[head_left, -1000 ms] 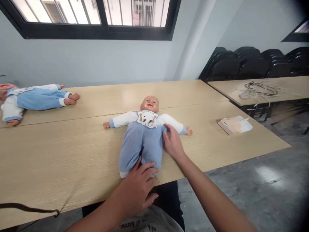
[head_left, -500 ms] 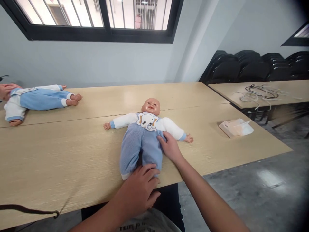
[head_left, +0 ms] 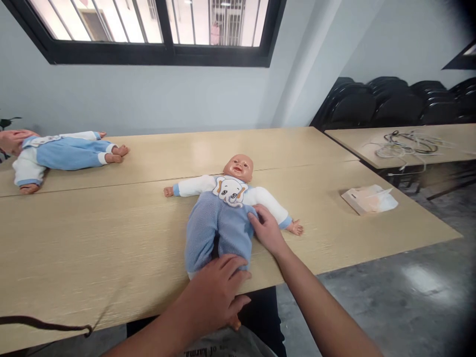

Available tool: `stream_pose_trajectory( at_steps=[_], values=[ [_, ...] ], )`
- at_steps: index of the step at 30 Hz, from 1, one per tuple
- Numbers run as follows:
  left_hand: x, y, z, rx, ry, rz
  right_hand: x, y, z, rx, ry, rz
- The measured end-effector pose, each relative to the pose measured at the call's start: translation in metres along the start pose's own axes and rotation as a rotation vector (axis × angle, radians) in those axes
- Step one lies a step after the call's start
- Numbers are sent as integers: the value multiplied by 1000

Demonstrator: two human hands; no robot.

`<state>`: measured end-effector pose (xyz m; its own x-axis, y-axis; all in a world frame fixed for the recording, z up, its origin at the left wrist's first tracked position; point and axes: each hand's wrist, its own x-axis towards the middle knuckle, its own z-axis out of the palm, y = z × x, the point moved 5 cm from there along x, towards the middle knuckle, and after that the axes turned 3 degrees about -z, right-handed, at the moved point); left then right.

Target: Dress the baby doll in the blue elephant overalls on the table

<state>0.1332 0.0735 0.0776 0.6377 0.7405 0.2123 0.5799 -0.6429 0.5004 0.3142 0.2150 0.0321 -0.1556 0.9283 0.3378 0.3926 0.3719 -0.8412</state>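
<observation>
— Both hands have barely shifted since a moment ago; what has changed on the doll?

— Its arm on the right-hand side has dropped lower toward the table edge, and the left hand (head_left: 217,292) has slid a little further over the leg ends.

— How do the hands sit now?

— That left hand lies flat, fingers spread, over the feet of the baby doll (head_left: 223,218), pressing rather than gripping. The right hand (head_left: 268,230) rests with fingers curled against the doll's side at the waist of the blue romper; I cannot tell whether it pinches the cloth.

— And where is the doll?

— On its back between the hands, head pointing away, on the wooden table (head_left: 111,233), feet at the near edge.

— Anything beyond?

— Well off to the right of the right hand, a tissue packet (head_left: 370,199). Far to the left, a second doll (head_left: 63,154). Past the packet, cables (head_left: 407,146) on another table (head_left: 357,139), with black chairs (head_left: 394,101) behind.
</observation>
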Motion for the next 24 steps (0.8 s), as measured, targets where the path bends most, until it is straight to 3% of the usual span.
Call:
stream_pose_trajectory(
  at_steps=[3,5,7,9,10,14,18,24],
  values=[
    [12,-27,-43,-44,183,-49,-4,2,-10,-138,274,39],
    [24,-66,-74,-47,387,-150,-16,-6,-11,-222,447,50],
    [38,-115,-90,-115,482,-373,-34,-14,-2,-218,512,93],
    [53,-158,-84,-347,393,-557,-53,-20,19,-123,444,191],
    [60,-171,-79,-403,360,-576,-61,-21,31,-68,391,240],
    [77,-194,-55,-497,357,-561,-60,-26,57,-24,250,250],
    [84,-207,-43,-524,408,-572,-12,-10,45,6,127,249],
    [93,-236,-50,-516,482,-601,48,15,18,34,67,272]
  ],
)
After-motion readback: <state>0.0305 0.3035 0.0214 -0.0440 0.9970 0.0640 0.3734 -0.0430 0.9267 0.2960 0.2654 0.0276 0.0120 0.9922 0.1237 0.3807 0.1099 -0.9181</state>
